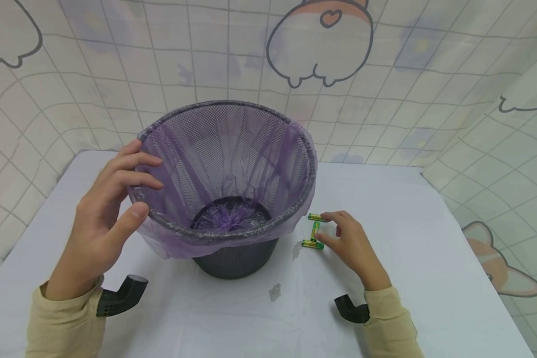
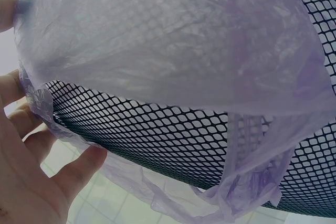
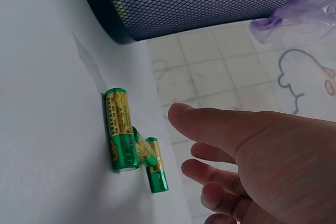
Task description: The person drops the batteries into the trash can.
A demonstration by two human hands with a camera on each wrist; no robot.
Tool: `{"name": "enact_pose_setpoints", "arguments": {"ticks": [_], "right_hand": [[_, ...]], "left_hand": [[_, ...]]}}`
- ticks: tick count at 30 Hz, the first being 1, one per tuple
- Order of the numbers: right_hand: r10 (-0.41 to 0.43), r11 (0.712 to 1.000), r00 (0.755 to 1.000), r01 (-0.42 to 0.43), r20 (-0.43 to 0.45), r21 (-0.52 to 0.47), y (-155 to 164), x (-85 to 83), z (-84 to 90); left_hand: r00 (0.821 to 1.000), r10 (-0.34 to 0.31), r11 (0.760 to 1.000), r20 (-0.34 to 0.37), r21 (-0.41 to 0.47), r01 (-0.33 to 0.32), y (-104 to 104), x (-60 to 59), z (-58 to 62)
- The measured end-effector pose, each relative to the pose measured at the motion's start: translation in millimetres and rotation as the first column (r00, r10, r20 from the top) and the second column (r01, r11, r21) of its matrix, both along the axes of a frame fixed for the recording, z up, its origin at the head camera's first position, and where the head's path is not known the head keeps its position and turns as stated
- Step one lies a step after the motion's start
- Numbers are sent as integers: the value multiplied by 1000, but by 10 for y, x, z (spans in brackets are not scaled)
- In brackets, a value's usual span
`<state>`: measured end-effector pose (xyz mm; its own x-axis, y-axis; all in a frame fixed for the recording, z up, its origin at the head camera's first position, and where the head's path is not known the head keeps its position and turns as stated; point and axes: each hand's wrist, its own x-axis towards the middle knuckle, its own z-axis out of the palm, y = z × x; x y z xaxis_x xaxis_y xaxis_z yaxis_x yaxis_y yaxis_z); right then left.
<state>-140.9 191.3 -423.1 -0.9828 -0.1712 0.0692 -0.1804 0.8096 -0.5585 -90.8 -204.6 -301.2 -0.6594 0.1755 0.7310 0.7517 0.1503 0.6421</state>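
left hand [image 1: 103, 219] raised at the near-left side of the mesh bin [image 1: 225, 199], fingers spread and gently bent, fingertips resting on the rim and thumb pressed against the purple liner bag [image 1: 232, 164] folded over the outside; a light steadying touch rather than a closed grasp, palm turned toward the bin wall. seen in the left wrist view as fingers [image 2: 79, 169] lying along the bag's loose edge over black mesh.

right hand [image 1: 351, 243] low on the table [image 1: 429, 258], just right of the bin's base, wrist resting on the cloth, fingers loosely curved and reaching toward three green-and-gold batteries [image 1: 314, 231]. holding nothing: thumb extended toward the batteries with a gap plainly showing in the right wrist view, other fingers tucked under. forefinger tip close to or touching the farthest battery in the head view; cannot tell which.

batteries lying on their sides in a small cluster, near the middle of the table, between the bin's base and the right hand, touching one another [image 3: 122, 129]. fine print on the yellow label, too small to read.

bin standing near the table's centre, slightly toward the far edge. beige sleeves on both arms, black wrist mounts [image 1: 121, 296] beneath.
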Motion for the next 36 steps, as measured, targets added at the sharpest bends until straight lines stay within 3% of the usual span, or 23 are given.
{"name": "enact_pose_setpoints", "arguments": {"ticks": [36], "right_hand": [[4,1000,999,-5,38,10,12,-77,-221]], "left_hand": [[1000,-6,1000,9,3,6,-3,2,-6]]}}
